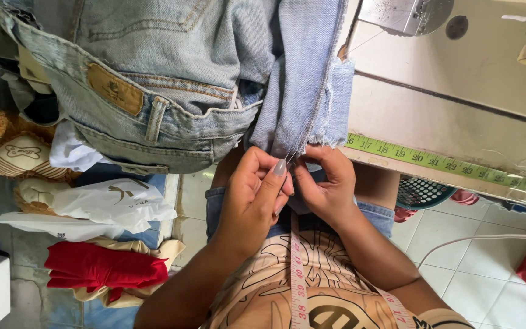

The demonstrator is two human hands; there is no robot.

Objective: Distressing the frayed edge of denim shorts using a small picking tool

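Note:
A pair of light blue jeans (171, 79) hangs off the sewing table's edge over my lap, with a tan leather patch on the waistband. One leg (302, 85) has a frayed raw hem. My left hand (254, 192) and my right hand (327, 180) meet just under that hem. The fingertips of both pinch its lower edge, where thin loose threads stick out. A pink measuring tape (298, 274) hangs down my front.
The cream sewing table (458, 122) has a green measuring tape (445, 163) stuck along its front edge. The sewing machine base (403, 13) sits at the top. Left on the floor lie plastic bags (114, 204), a red cloth (101, 268) and a plush toy (7, 152).

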